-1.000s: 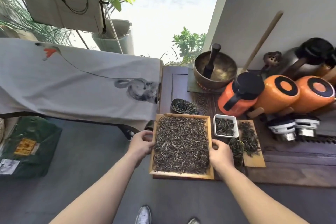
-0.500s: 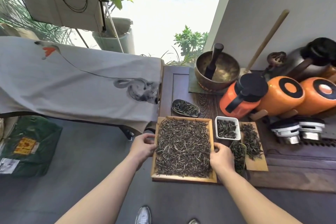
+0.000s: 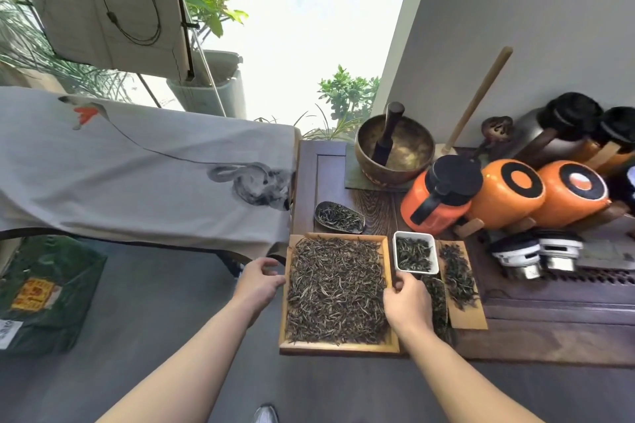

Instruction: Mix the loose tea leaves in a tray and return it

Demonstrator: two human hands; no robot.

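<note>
A square wooden tray (image 3: pixel 338 348) full of loose tea leaves (image 3: pixel 336 288) lies flat on the front left corner of the dark wooden tea table (image 3: pixel 549 336). My left hand (image 3: pixel 259 283) hovers just off the tray's left rim, fingers loosely curled, holding nothing. My right hand (image 3: pixel 409 302) is at the right rim, thumb on its top edge and fingers down the outer side, partly hidden.
Right of the tray sit a white dish of tea (image 3: pixel 415 252), a dark scoop (image 3: pixel 438 306) and a flat board with leaves (image 3: pixel 462 285). Behind it lies a dark dish of tea (image 3: pixel 339 218). Orange jars (image 3: pixel 505 194), a brass bowl (image 3: pixel 395 151) and kettles crowd the back. A cloth-covered table (image 3: pixel 137 175) stands left.
The tray has settled flat on the table corner. My left hand has come off the left rim and now sits slightly apart from it. My right hand stays at the right rim.
</note>
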